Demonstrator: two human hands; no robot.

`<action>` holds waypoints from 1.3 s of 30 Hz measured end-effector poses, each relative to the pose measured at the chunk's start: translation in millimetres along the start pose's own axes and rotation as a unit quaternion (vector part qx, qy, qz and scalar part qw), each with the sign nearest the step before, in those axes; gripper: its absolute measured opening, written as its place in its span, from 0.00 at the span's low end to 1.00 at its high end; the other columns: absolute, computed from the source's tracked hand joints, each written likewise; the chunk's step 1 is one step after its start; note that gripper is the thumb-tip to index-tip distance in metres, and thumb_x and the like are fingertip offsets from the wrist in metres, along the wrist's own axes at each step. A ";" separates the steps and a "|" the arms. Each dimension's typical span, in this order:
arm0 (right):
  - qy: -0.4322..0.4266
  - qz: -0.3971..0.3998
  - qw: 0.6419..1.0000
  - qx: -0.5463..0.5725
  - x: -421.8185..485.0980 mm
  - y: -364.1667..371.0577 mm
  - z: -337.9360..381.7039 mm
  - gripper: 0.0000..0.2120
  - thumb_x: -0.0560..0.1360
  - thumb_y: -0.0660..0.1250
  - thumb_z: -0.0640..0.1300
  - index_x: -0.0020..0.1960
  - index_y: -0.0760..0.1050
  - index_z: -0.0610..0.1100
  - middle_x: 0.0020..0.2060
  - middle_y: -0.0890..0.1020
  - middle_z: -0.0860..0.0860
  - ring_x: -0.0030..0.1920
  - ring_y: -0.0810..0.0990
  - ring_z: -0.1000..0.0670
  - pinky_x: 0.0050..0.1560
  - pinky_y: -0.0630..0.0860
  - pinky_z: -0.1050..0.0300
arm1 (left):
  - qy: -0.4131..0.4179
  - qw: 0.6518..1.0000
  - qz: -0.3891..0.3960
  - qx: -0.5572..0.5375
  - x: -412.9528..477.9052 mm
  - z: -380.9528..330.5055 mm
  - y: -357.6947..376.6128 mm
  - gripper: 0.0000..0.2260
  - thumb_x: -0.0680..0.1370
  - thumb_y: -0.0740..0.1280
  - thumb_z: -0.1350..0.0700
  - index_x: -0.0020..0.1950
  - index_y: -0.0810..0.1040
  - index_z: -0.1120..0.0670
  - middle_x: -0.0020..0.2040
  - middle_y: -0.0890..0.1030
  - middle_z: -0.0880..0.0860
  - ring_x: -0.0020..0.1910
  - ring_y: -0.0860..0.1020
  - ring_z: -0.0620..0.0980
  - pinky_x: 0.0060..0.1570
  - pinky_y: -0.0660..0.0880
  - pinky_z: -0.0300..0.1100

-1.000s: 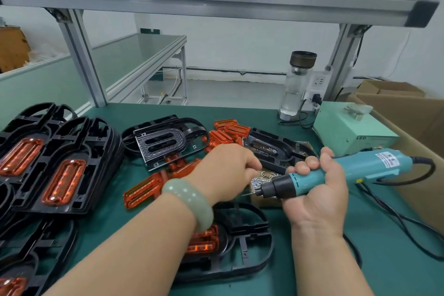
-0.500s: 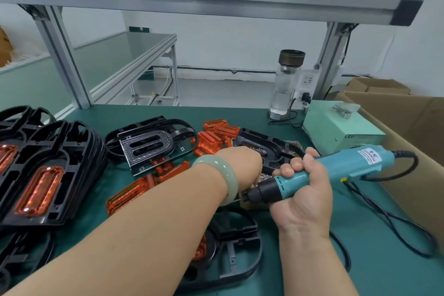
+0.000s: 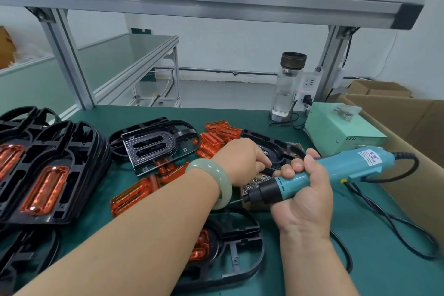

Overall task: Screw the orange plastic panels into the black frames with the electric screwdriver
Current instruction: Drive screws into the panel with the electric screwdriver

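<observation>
R hand (image 3: 305,202), lower right of ctr, grips the teal electric screwdriver w/ black nose (image 3: 336,173). Fingers are wrapped round the barrel and the thumb sits on top. The tool lies nearly level, its thin bit pointing to the frame's left, the tip just beside the pale green bangle (image 3: 216,182) on the L wrist.

L hand (image 3: 242,161) is at ctr, knuckles up, fingers curled down over the heap of small silver screws (image 3: 254,182). Can't tell if they pinch one.

Below both hands, bottom ctr, a black plastic frame (image 3: 242,247) lies flat on the green bench (image 3: 372,259). An orange translucent panel (image 3: 200,245) sits in it, partly hidden by the L forearm.

At the left edge is a stack of black frames w/ orange panels fitted (image 3: 72,151). One loose orange panel (image 3: 134,196) lies left of ctr; more loose orange panels (image 3: 216,134) are piled above the L hand. Next to those, a black frame w/ slotted plate (image 3: 153,142).

Upper right: pale green power box (image 3: 343,132) and, behind it, a clear glass bottle w/ dark cap (image 3: 287,89). The black cable (image 3: 396,221) runs from the tool's rear across the bench. A brown cardboard box (image 3: 420,132) is at the right edge.
</observation>
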State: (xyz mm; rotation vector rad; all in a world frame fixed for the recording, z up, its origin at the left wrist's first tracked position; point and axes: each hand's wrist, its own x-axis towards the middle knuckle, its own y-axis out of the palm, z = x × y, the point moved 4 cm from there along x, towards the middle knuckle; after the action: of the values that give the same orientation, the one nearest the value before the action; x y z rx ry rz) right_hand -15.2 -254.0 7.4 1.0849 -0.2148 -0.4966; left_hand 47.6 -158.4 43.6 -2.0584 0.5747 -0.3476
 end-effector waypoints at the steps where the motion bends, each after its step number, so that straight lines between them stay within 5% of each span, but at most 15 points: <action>1: 0.001 0.000 1.000 0.000 -0.5 0.5 -0.3 0.08 0.79 0.59 0.38 0.46 0.72 0.49 0.26 0.71 0.55 0.25 0.69 0.56 0.37 0.67 0.61 | 0.000 1.000 -0.011 -0.017 -0.5 0.4 -0.3 0.11 0.79 0.63 0.58 0.58 0.81 0.50 0.55 0.82 0.49 0.53 0.78 0.45 0.52 0.68 0.33; 3: 0.002 0.000 1.000 0.002 -1.2 1.5 -1.0 0.08 0.79 0.59 0.38 0.46 0.72 0.49 0.26 0.71 0.55 0.25 0.69 0.56 0.37 0.67 0.61 | -0.012 0.996 -0.042 -0.072 -1.8 3.8 -2.3 0.11 0.78 0.63 0.58 0.55 0.82 0.48 0.54 0.82 0.47 0.52 0.78 0.43 0.52 0.70 0.32; 8: -0.002 0.007 1.000 0.003 -2.9 2.7 -2.0 0.08 0.78 0.60 0.37 0.46 0.73 0.49 0.27 0.71 0.55 0.25 0.69 0.56 0.34 0.69 0.62 | -0.060 0.946 -0.175 -0.268 -28.2 18.7 -21.7 0.14 0.72 0.68 0.61 0.36 0.81 0.41 0.33 0.80 0.39 0.31 0.78 0.37 0.33 0.72 0.29; 13: 0.012 0.014 1.000 0.018 -8.6 4.4 -4.1 0.08 0.78 0.60 0.38 0.45 0.73 0.50 0.27 0.71 0.55 0.25 0.70 0.56 0.36 0.69 0.62 | -0.101 0.865 -0.254 -0.420 -84.7 38.8 -34.5 0.10 0.70 0.71 0.65 0.40 0.82 0.49 0.33 0.82 0.49 0.33 0.79 0.44 0.35 0.75 0.35; 17: 0.025 0.020 0.999 0.036 -12.9 7.3 -6.1 0.07 0.78 0.60 0.39 0.45 0.72 0.50 0.27 0.71 0.56 0.25 0.70 0.57 0.35 0.70 0.63 | -0.148 0.760 -0.290 -0.562 -128.3 57.0 -27.5 0.09 0.72 0.68 0.69 0.41 0.82 0.56 0.32 0.81 0.52 0.29 0.77 0.43 0.30 0.75 0.32; 24: 0.029 0.009 0.998 0.056 -17.4 7.3 -12.5 0.05 0.78 0.61 0.41 0.45 0.72 0.50 0.28 0.72 0.56 0.25 0.70 0.57 0.39 0.70 0.61 | -0.173 0.632 -0.247 -0.714 -151.5 62.4 -0.3 0.14 0.64 0.68 0.65 0.49 0.79 0.61 0.33 0.80 0.55 0.28 0.78 0.45 0.26 0.75 0.32; 30: 0.045 0.009 0.997 0.069 -21.8 8.2 -18.4 0.03 0.75 0.65 0.42 0.45 0.72 0.50 0.29 0.72 0.56 0.26 0.71 0.57 0.35 0.73 0.63 | -0.186 0.611 -0.183 -0.747 -150.2 59.1 9.9 0.04 0.65 0.68 0.62 0.38 0.82 0.60 0.33 0.80 0.57 0.28 0.78 0.47 0.24 0.75 0.33; 39: 0.052 0.007 0.996 0.072 -26.8 11.4 -17.7 0.05 0.77 0.63 0.42 0.43 0.71 0.49 0.30 0.72 0.56 0.26 0.71 0.57 0.33 0.74 0.65 | -0.176 0.603 -0.123 -0.768 -151.5 54.8 12.9 0.05 0.65 0.68 0.64 0.36 0.84 0.61 0.34 0.81 0.60 0.28 0.80 0.49 0.24 0.76 0.33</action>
State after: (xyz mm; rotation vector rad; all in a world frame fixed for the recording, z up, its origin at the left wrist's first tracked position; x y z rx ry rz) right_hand -28.2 -222.7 11.4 1.2460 -0.1691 -0.4153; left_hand -59.4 -44.9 1.4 -3.7473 0.2610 0.7516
